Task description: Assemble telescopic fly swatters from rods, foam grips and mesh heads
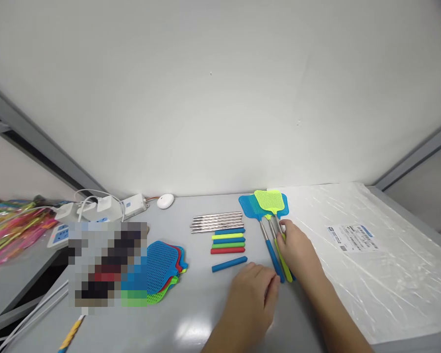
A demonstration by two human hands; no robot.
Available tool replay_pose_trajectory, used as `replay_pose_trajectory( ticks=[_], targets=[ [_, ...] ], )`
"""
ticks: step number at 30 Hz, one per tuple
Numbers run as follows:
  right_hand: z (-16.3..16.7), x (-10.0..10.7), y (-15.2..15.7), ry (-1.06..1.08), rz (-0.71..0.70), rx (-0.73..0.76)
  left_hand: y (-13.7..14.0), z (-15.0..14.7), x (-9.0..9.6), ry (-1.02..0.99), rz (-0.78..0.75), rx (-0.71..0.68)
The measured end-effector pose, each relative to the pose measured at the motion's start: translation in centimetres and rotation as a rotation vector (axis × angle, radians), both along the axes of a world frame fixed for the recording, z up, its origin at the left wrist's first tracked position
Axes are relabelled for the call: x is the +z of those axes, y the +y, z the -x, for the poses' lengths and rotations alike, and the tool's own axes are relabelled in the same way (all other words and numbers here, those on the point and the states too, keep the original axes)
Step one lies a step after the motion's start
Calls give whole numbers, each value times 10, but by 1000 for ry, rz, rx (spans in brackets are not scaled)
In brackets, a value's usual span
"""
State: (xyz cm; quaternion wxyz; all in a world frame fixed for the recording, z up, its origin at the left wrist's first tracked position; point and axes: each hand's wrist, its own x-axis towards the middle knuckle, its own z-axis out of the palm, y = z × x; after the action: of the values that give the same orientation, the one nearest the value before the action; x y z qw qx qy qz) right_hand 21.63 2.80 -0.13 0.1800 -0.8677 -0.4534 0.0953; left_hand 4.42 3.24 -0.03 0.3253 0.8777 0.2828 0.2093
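My right hand (296,245) is closed around the shaft and handle area of a fly swatter in a small group at the right. A yellow-green swatter head (270,201) lies over blue swatter heads (247,206), their blue and yellow-green handles pointing toward me. My left hand (252,294) is curled beside the lower handle ends; whatever its fingers hold, if anything, is hidden. Just beyond it lies a single blue handle (230,264). Behind that are a row of several loose handles, among them a red handle (228,251), and a bundle of silver metal rods (216,222).
Loose swatter heads (161,267) are stacked at left, beside a pixelated patch (108,264). Further left are a power strip (61,235), white cables and bagged colourful items (25,225). A white round device (165,201) sits by the wall. Plastic-wrapped packaging (397,279) covers the right side.
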Motion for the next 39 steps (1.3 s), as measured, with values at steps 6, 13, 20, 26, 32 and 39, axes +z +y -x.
replay_pose_trajectory(
  ticks=[6,13,20,26,32,39],
  targets=[
    [7,0,5,-10,-4,-2,-2,-5,-2,41,-30,-48],
    [8,0,-5,-40,-59,-21,-2,-9,-4,68,-97,-58],
    [5,-7,-14,-114,-44,11,-3,-11,-20,170,-293,102],
    [4,-14,-11,-138,-84,27,-6,-16,-26,239,-328,130],
    [5,-14,-12,-157,-84,31,-6,-17,-25,263,-357,143],
    [4,-14,-13,-146,-85,29,-6,-20,-26,283,-366,150]
  ],
)
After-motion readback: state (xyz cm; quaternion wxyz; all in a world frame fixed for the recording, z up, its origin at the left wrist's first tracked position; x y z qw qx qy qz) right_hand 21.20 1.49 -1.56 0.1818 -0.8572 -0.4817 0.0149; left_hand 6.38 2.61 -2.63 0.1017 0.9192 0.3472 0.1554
